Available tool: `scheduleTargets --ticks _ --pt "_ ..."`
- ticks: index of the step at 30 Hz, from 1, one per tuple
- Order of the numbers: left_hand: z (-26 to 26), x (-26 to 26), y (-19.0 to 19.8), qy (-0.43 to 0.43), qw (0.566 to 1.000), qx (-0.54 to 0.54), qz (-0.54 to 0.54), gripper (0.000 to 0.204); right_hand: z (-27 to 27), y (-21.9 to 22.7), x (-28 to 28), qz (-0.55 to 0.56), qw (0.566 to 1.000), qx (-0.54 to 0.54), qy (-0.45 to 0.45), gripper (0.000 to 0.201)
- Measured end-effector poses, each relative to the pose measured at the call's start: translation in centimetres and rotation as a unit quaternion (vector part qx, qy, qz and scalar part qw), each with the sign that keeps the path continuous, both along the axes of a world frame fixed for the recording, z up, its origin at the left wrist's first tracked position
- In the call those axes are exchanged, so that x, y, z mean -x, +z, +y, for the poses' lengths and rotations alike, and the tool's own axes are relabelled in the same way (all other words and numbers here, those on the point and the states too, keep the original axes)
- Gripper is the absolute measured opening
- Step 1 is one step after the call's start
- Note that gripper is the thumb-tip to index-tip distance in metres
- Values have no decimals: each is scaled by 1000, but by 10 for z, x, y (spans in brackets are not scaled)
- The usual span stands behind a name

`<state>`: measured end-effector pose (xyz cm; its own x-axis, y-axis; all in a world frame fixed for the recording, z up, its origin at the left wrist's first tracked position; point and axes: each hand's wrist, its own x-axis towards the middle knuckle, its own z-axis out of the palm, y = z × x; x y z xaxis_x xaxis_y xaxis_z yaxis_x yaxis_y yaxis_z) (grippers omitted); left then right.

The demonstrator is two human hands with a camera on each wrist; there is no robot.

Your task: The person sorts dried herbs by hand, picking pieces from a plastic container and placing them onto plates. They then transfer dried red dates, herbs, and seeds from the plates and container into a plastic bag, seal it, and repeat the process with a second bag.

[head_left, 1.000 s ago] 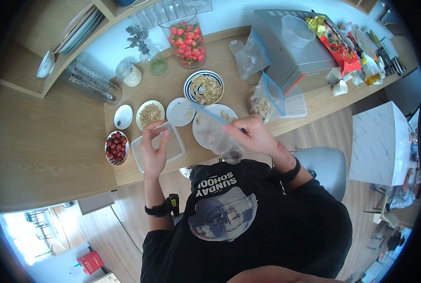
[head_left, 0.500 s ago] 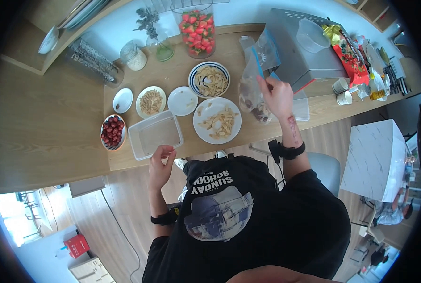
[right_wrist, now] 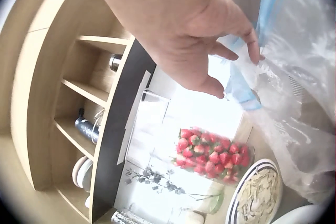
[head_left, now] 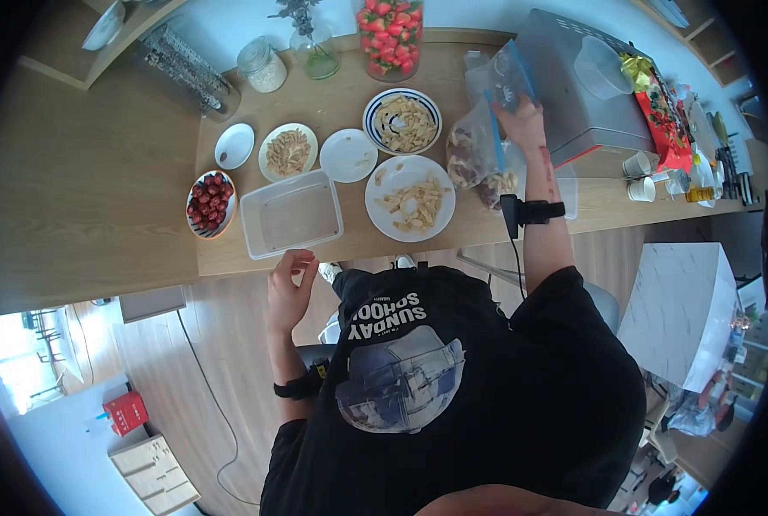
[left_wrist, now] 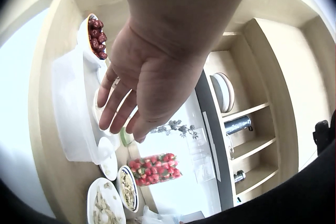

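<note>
In the head view my right hand [head_left: 526,125] reaches over the zip bags by the grey appliance. Its fingers are spread at the blue-edged mouth of a clear zip bag [head_left: 468,155], and the right wrist view has the fingertips [right_wrist: 256,56] right at that plastic. Pale and dark pieces show inside this bag. Below it lies a second bag [head_left: 491,191] of pieces, and another clear zip bag [head_left: 511,76] stands behind. My left hand [head_left: 289,297], loosely bent and holding nothing, hovers at the table's front edge near a clear plastic container [head_left: 293,219].
A plate of pale strips [head_left: 384,224], a striped bowl [head_left: 371,129], smaller plates and a bowl of red dates [head_left: 212,205] stand on the table. Behind are a tall jar of strawberries [head_left: 390,43], a vase [head_left: 317,60] and the grey appliance [head_left: 582,103].
My right hand has carried the zip bag from over the plate to the right, set it beside the other bags and loosened its fingers. My left hand has drawn back from the plastic container.
</note>
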<state>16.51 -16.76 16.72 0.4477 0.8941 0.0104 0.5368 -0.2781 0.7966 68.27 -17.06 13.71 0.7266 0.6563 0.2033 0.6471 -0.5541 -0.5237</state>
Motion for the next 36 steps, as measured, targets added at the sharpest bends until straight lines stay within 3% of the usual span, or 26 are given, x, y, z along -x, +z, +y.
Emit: scheduleTargets --ticks 2,6,8,15,18,21,24,26,28,30,32,34,36 --pt "-4 5 0 10 1000 4 5 14 4 -14 -12 -46 998 7 -29 79" --pt "-10 14 -3 26 999 17 12 14 2 18 7 -10 997 -3 -74 76" --pt "-12 14 -1 26 999 19 9 14 5 17 -3 18 996 84 -21 71" --pt "-12 15 0 21 1000 17 6 15 4 9 -6 -95 994 39 23 59" --pt "-12 12 0 11 1000 9 8 15 6 0 -12 -54 998 -15 19 56" --pt "-10 8 4 7 1000 2 11 15 8 9 -10 -86 995 32 38 53" --pt "-10 7 5 3 1000 -4 8 15 8 26 -3 13 998 61 8 44" --pt "-10 5 10 2 1000 -6 7 15 1 36 6 -132 979 -147 52 26" --pt "-11 3 18 2 1000 -5 7 14 -10 88 49 -136 957 -244 83 16" --pt "-13 -2 31 -3 1000 8 -19 18 -22 119 97 -104 932 -318 143 24" --pt "-13 -9 39 -4 997 33 -74 22 -32 125 149 -15 907 -347 238 23" --pt "-13 -19 52 -2 990 57 -128 26 -35 106 198 77 845 -374 374 23" --pt "-15 -30 65 -8 974 65 -218 32 -46 94 236 81 816 -273 502 21"
